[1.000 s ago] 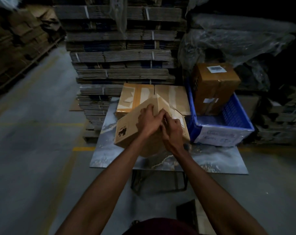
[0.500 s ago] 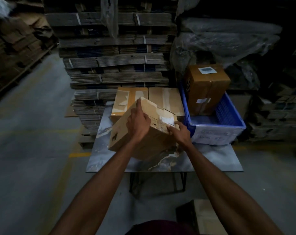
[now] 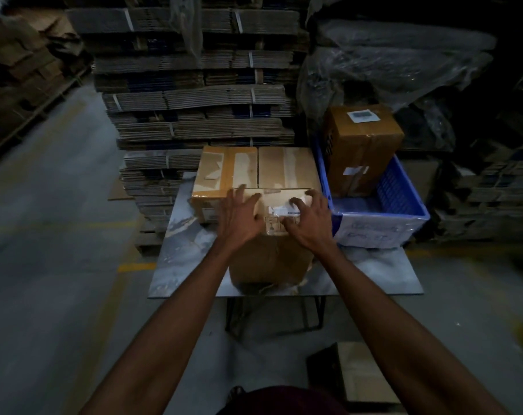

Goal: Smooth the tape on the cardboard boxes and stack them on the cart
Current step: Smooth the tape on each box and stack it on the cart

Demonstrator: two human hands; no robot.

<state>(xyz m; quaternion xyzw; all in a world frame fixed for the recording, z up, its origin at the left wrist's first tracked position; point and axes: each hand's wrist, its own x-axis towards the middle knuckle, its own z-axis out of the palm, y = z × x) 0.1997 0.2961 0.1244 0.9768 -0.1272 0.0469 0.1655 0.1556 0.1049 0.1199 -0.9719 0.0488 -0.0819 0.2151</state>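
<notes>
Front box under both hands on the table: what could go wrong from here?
1. The front box looks crumpled along its bottom edge, near the table front edge; hard pressing by the left hand and right hand may deform it further.
2. The white label lies under the fingertips; rubbing could lift it.
3. The scene is dim, so tape wrinkles may be missed.

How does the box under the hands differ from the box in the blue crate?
The box under the hands sits on the table, and both hands touch its top; the box in the crate stands inside the blue crate, untouched. The first sits lower; the crate box rises taller. Both are taped brown cardboard with white labels.
</notes>
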